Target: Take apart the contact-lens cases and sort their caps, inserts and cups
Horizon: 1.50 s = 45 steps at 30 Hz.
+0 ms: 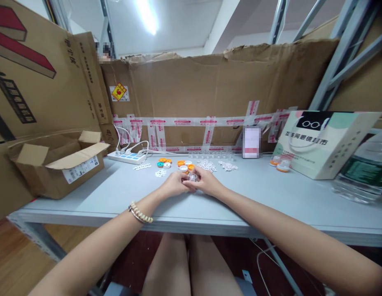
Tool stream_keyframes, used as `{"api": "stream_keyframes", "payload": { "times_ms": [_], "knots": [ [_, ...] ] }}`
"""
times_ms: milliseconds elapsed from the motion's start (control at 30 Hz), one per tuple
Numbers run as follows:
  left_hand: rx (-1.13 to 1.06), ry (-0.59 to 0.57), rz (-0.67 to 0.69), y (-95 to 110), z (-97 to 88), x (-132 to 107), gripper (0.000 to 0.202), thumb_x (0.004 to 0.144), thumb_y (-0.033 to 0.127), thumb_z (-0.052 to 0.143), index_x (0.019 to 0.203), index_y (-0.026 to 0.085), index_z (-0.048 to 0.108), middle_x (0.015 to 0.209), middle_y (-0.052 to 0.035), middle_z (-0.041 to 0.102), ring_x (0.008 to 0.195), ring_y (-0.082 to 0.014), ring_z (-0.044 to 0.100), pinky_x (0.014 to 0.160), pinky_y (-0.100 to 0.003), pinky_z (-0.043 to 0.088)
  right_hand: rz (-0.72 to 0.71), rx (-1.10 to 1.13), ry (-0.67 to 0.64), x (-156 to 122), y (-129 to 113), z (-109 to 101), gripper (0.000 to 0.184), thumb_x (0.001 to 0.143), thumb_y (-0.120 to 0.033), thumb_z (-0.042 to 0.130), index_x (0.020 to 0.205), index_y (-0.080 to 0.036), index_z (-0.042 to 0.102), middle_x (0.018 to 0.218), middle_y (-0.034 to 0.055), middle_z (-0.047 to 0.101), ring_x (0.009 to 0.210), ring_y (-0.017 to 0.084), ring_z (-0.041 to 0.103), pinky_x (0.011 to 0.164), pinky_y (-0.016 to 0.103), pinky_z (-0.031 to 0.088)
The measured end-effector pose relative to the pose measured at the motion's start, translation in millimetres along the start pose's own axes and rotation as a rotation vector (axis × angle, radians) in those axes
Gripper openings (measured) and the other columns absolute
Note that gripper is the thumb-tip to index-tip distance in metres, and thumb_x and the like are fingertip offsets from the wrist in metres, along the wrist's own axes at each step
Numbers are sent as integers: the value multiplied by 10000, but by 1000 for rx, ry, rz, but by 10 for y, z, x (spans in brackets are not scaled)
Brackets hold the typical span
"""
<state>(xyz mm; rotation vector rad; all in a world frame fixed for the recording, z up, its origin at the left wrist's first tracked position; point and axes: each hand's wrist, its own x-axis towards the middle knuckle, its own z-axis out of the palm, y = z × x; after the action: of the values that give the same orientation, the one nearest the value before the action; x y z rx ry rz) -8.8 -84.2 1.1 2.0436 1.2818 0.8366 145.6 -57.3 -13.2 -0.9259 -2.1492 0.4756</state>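
My left hand [175,183] and my right hand [208,181] meet over the table, fingers closed around a small clear plastic dome-shaped piece [193,177]. The fingers hide part of it. Just behind my hands sits a group of orange and white round caps [181,163]. Farther left is a second group of orange, teal and white caps [160,164]. Small white parts [160,174] lie in a loose pile left of my hands, and white piles [207,165] lie behind my right hand.
A white power strip [126,156] and an open cardboard box [59,168] stand on the left. Along the back are a clear plastic strip [214,157] and a phone [252,142]. Toward the right are clear-topped orange pieces [283,165], a paper bag [320,158] and a large water bottle [362,172].
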Motion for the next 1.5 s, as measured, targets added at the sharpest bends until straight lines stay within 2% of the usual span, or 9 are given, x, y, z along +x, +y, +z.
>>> {"api": "stream_keyframes", "payload": {
  "times_ms": [133, 367, 533, 633, 767, 900, 1000, 1233, 1500],
  "knots": [
    [-11, -7, -5, -5, 2, 2, 161, 552, 251, 666, 622, 115, 616, 540, 47, 493, 528, -100, 433, 499, -198, 317, 42, -47, -8, -2, -56, -20, 216, 727, -373, 571, 732, -202, 439, 576, -54, 445, 542, 114, 406, 510, 216, 280],
    [-24, -48, 18, -51, -16, 33, 159, 539, 255, 669, 551, 122, 582, 517, 52, 457, 518, -91, 406, 501, -201, 313, -199, -147, -163, -25, -144, -150, 167, 790, -249, 462, 941, -181, 480, 868, 53, 578, 747, 165, 511, 676, 266, 363],
    [-44, -48, 9, -34, -18, 18, 190, 540, 259, 673, 508, 125, 542, 511, 56, 441, 519, -87, 397, 488, -196, 293, 50, -196, -116, -11, -163, -123, 301, 751, -420, 537, 929, -193, 452, 702, 8, 557, 611, 168, 491, 563, 253, 336],
    [-65, -67, 11, -39, -18, 17, 154, 547, 248, 665, 589, 120, 590, 526, 54, 474, 522, -89, 416, 498, -196, 311, -31, -158, -178, -10, -173, -127, 166, 782, -308, 484, 895, -188, 467, 728, 16, 562, 643, 166, 499, 584, 253, 344],
    [-57, -54, 12, -41, -28, 17, 182, 537, 247, 664, 498, 118, 541, 478, 60, 413, 506, -83, 377, 481, -196, 275, -95, -130, -143, -17, -181, -141, 297, 751, -314, 524, 999, -169, 446, 932, 77, 567, 809, 197, 520, 684, 283, 373],
    [-69, -67, -2, -31, -31, 9, 176, 548, 261, 673, 596, 112, 594, 515, 53, 461, 515, -88, 404, 495, -198, 299, -1, -147, -153, -20, -176, -144, 257, 771, -354, 509, 952, -185, 443, 739, 15, 552, 650, 171, 503, 595, 262, 350],
    [-72, -73, -6, -40, -24, 13, 196, 543, 269, 678, 639, 111, 612, 516, 52, 463, 511, -90, 405, 494, -200, 301, -87, -122, -142, -23, -185, -154, 186, 782, -245, 461, 957, -184, 440, 812, 29, 555, 700, 162, 500, 632, 262, 359],
    [-79, -76, -23, -55, -16, 35, 173, 526, 240, 677, 622, 116, 604, 554, 41, 505, 545, -105, 443, 538, -209, 339, -40, -133, -182, -15, -147, -124, 178, 794, -361, 492, 833, -191, 452, 703, -1, 532, 604, 141, 466, 553, 244, 321],
    [-41, -89, -36, -26, -37, 2, 247, 572, 342, 695, 642, 124, 601, 495, 65, 396, 470, -74, 321, 447, -205, 213, 5, 218, 268, 39, -121, -259, 234, 778, -435, 515, 859, -216, 497, 669, -35, 505, 575, 122, 455, 530, 238, 362]
  ]
}}
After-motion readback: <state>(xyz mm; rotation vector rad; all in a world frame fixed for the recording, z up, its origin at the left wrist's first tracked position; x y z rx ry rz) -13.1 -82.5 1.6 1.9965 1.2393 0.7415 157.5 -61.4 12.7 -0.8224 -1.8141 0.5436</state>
